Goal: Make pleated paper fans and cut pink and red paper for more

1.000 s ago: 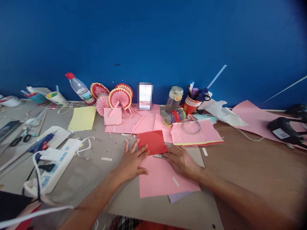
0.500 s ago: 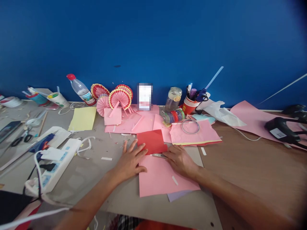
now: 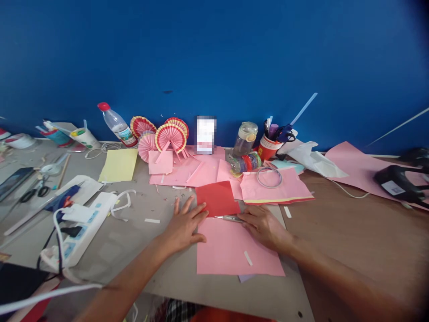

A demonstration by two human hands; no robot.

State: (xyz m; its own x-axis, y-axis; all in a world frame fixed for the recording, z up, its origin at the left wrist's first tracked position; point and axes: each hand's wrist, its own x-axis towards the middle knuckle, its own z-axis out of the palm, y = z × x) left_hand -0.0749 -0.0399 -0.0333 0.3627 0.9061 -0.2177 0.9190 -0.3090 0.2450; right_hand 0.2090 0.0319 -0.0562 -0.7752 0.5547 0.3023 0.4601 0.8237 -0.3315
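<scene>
My left hand (image 3: 187,226) lies with spread fingers, its fingertips on the left edge of a red paper (image 3: 217,199) and its thumb on the pink sheet (image 3: 234,250) in front. My right hand (image 3: 264,226) is closed on a slim metallic craft knife (image 3: 230,218), which points left along the red paper's lower edge. The red paper overlaps the top of the pink sheet. A narrow white strip (image 3: 248,258) rests on the pink sheet, and a corner of purple paper (image 3: 247,277) shows beneath it.
Folded paper fans (image 3: 170,137), a phone (image 3: 205,136), a clear cup (image 3: 246,138) and a red cup of tools (image 3: 268,147) stand behind. At left are a power strip (image 3: 89,228), scissors (image 3: 35,191) and yellow paper (image 3: 119,165); at right, a black object (image 3: 398,183).
The view has shifted slightly, so most things appear a little further right. My right hand and the knife have moved slightly right relative to the red paper. Less of the purple paper shows.
</scene>
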